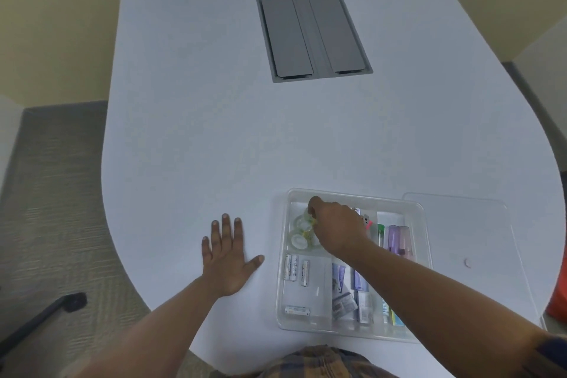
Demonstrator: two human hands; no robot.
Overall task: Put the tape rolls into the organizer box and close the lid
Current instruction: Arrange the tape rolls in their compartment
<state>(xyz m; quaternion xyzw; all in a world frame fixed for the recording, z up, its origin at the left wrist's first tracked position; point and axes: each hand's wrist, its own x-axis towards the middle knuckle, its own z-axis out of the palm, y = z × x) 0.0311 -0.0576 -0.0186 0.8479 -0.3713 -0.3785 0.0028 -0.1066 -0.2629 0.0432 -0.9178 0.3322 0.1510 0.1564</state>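
A clear plastic organizer box (282, 285) sits on the white table at the near right, its lid off. Several clear tape rolls (299, 239) lie in its far-left compartment. My right hand (334, 230) reaches into that compartment, fingers pinched on a tape roll (306, 218) just above the others. My left hand (227, 258) rests flat on the table left of the box, fingers spread, holding nothing. The clear lid (478, 239) lies flat on the table to the right of the box.
Batteries (296, 268) lie in the box's near-left compartment; markers and small packets fill the right ones. A grey cable hatch (313, 35) is set into the far table. A chair base (46, 313) stands on the carpet at left; something red (560, 294) is at the right edge.
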